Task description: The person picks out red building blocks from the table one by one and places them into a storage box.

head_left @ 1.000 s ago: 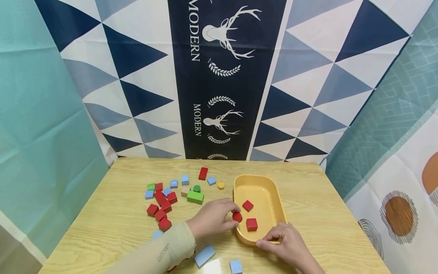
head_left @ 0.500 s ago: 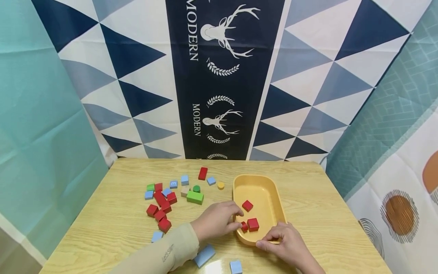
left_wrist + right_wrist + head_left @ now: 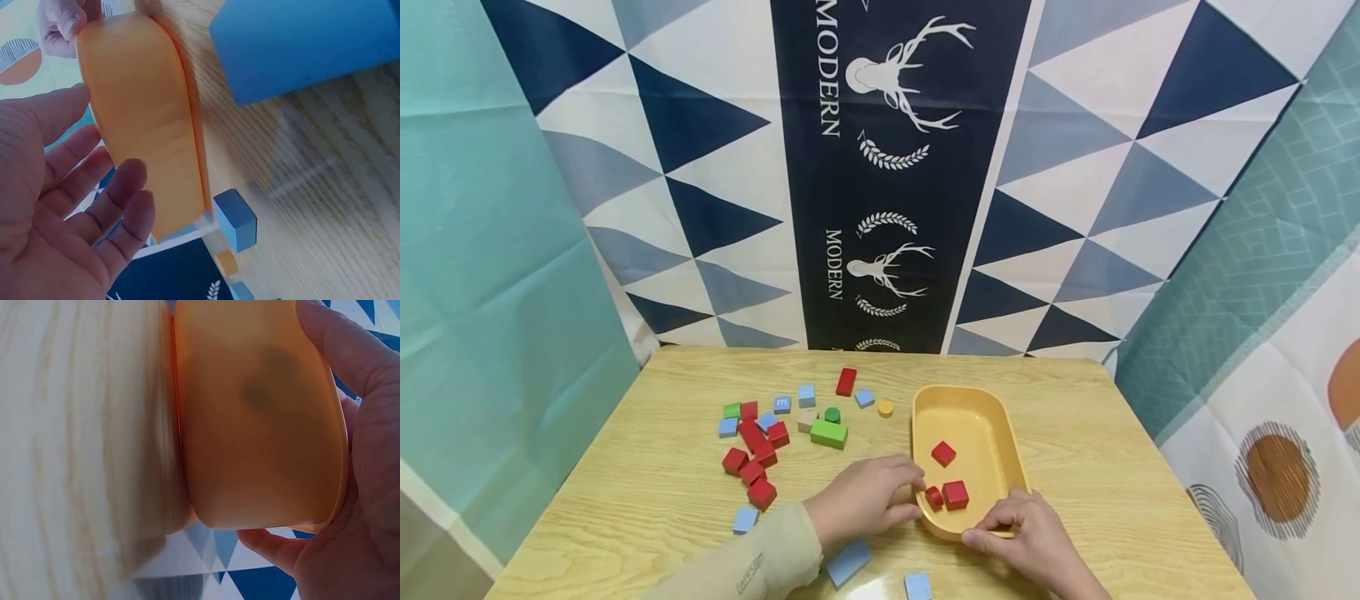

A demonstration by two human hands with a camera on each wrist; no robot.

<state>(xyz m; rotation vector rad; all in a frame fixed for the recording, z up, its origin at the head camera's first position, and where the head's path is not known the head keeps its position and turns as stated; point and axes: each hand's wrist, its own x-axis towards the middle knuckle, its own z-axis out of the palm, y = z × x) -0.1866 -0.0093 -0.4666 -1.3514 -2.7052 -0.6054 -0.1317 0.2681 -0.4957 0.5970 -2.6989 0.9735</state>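
Observation:
A yellow plastic tray (image 3: pixel 973 417) stands on the table with three red blocks inside. A small red cylinder (image 3: pixel 934 498) lies against a red cube (image 3: pixel 955 495) near its left side, and another red block (image 3: pixel 943 453) is farther back. My left hand (image 3: pixel 867 500) is at the tray's left rim, thumb and fingers apart; the left wrist view shows nothing in its palm (image 3: pixel 37 206). Whether a fingertip touches the rim I cannot tell. With thumb and fingers, my right hand (image 3: pixel 1033 533) grips the rim at the near right corner, also seen as a hand (image 3: pixel 381 450) in the right wrist view.
Left of the tray, several red blocks (image 3: pixel 752 436) lie clustered with blue and green ones. A green block (image 3: pixel 829 433), a yellow disc (image 3: pixel 886 408) and a red block (image 3: pixel 846 382) lie toward the back. Blue blocks (image 3: pixel 849 563) lie near the front. A patterned cloth (image 3: pixel 880 167) hangs behind the table.
My left hand has let go of the red cylinder, which dropped into the tray beside the red cube. The hand then drew back slightly left. The right hand keeps its hold on the rim.

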